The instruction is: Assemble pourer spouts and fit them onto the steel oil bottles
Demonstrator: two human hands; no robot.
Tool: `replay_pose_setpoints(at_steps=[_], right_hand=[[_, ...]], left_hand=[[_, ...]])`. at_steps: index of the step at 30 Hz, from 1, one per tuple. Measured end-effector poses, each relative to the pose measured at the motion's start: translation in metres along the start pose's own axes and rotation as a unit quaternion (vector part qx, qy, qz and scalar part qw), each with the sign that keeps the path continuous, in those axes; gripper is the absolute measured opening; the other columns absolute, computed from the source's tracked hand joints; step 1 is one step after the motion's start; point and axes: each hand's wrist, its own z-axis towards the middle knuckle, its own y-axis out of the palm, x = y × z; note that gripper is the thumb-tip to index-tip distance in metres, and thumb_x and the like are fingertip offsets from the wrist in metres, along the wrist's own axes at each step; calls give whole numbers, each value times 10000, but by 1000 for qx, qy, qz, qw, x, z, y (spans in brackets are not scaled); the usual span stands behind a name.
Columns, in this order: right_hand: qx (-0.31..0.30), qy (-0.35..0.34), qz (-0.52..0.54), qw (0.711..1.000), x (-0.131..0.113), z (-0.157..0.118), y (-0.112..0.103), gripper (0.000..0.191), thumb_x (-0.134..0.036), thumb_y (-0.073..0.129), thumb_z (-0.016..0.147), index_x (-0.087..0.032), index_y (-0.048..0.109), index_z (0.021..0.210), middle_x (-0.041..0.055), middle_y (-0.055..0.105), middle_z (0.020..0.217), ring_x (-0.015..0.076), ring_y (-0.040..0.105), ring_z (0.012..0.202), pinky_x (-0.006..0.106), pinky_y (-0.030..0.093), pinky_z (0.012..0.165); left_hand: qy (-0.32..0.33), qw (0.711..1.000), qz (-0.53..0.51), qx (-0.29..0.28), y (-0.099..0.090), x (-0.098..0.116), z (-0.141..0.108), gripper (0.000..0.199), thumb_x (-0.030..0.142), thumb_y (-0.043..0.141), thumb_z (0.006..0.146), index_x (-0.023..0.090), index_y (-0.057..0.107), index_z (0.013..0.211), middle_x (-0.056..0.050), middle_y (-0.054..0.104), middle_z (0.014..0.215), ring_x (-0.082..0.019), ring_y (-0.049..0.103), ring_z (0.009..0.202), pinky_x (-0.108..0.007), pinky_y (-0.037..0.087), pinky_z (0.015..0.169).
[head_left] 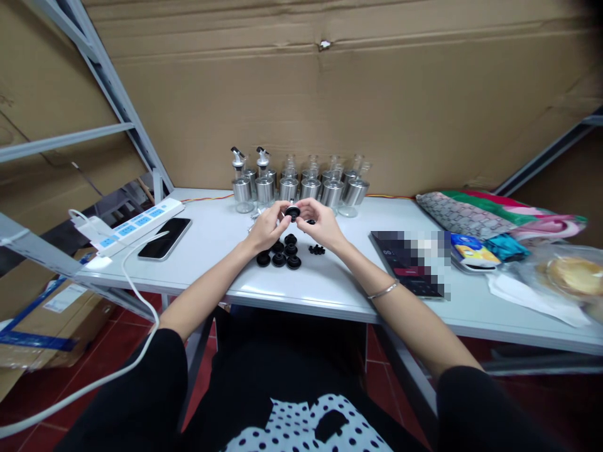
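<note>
Cardboard sheet [282, 94] along the far side; white table [339, 282] before it. Power strip [136, 225] at the table's left end. Sleeved glass bottles [311, 189] stand upright at the far edge, grouped close; metal spouts [262, 162] fitted on the leftmost front ones.

Left hand [265, 227] and right hand [320, 221] raised over mid-table, fingers narrowed from either side on one black stopper [293, 214], just nearer than the bottles. A dark bit shows by the right fingers; held or not, cannot tell.

Stopper looks light, rubbery, with some give; probably grippy, unlikely to break. Best hold, I'd judge: the wide rim, between thumbs and fingertips.

Loose stoppers [278, 259] lie nearer, left of small black pieces [316, 250].

Count: one strip; about twelve bottles, far row partly hidden; two spouts; one stopper in hand, at least six loose; small pieces too clumped to number.
</note>
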Motion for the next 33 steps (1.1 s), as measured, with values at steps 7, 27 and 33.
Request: replay_pose_setpoints(at_steps=[7,27,33], right_hand=[[-12,-2,-21,1000,-1,-1,-1,214,-239,600,655,-202,593,866,25,698,794,165,662,709,307,543,681],[-34,-19,-63,997,2,1,-8,248,-227,614,648,-191,613,894,30,690,810,145,629,642,295,538,651],[-38,-33,-76,996,-3,0,-10,226,-222,627,643,-184,610,865,12,666,729,144,608,614,299,519,654]], left_hand=[[-5,1000,-28,-6,-2,2,0,210,310,460,838,187,464,1008,32,551,691,-117,540,600,-237,440,602],[-15,1000,-1,-10,-1,0,0,233,221,562,731,196,471,944,-1,668,836,-127,646,719,-239,494,682],[-22,1000,15,0,-2,3,1,204,180,581,704,197,490,886,16,667,764,-140,639,678,-261,487,684]])
